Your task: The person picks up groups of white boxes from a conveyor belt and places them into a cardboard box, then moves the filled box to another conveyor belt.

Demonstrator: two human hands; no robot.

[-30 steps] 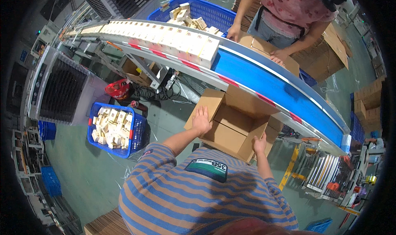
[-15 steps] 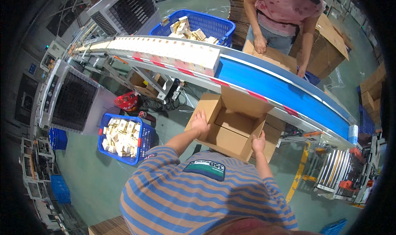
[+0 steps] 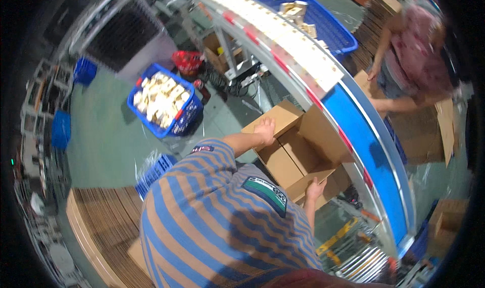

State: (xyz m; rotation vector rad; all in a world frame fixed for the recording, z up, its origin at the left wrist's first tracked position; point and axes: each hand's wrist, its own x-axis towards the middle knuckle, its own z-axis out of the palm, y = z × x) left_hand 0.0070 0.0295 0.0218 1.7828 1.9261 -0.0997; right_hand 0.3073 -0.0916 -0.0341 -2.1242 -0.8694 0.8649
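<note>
An open brown cardboard box sits in front of me, just below a curved conveyor with a blue belt. My left hand grips the box's left flap edge. My right hand holds the near right flap. The inside of the box looks bare. My striped blue and brown shirt fills the lower middle of the view and hides my forearms near the body.
A blue crate full of small pale packs stands on the green floor to the left. Another blue bin sits behind the conveyor. Across the belt a person in a pink top handles cardboard. Flat cardboard sheets lie stacked at lower left.
The view has swung and tilted, so the conveyor now runs down the right side. Both hands stay on the box flaps, and the box has turned with me.
</note>
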